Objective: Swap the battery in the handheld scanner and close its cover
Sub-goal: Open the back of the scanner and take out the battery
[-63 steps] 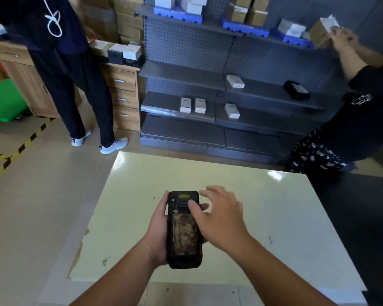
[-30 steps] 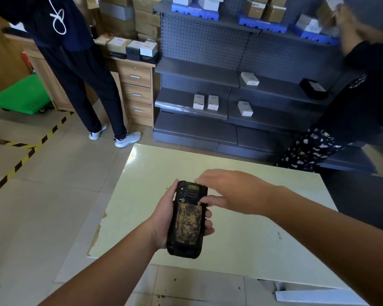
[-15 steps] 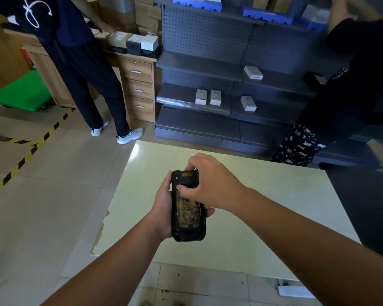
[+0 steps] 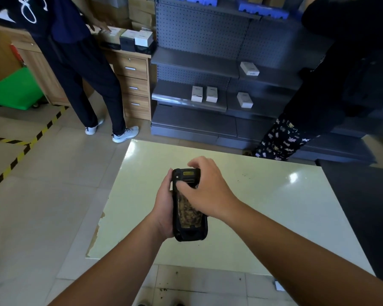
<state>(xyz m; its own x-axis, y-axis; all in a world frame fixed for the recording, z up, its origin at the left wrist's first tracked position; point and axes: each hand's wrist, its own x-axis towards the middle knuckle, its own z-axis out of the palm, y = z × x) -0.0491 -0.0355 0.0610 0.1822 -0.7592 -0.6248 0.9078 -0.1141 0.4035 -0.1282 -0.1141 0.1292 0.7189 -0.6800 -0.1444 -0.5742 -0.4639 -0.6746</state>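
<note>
Cover on, battery swap apparently not begun

The left hand (image 4: 164,208) is wrapped around the black handheld scanner with its worn brown back panel (image 4: 189,212), held above the pale green tabletop (image 4: 274,206); the right hand (image 4: 205,191) is pinching its upper end, thumb on the cover.

**No legible text in view**

Nothing could be read. The handheld scanner (image 4: 189,205) carried a small yellow label near its top, too blurred to make out. The white boxes (image 4: 204,94) on the grey shelving (image 4: 192,62) bore faint dark marks that stayed illegible. A white looping emblem showed on a bystander's dark top (image 4: 32,9), not lettering.
</note>
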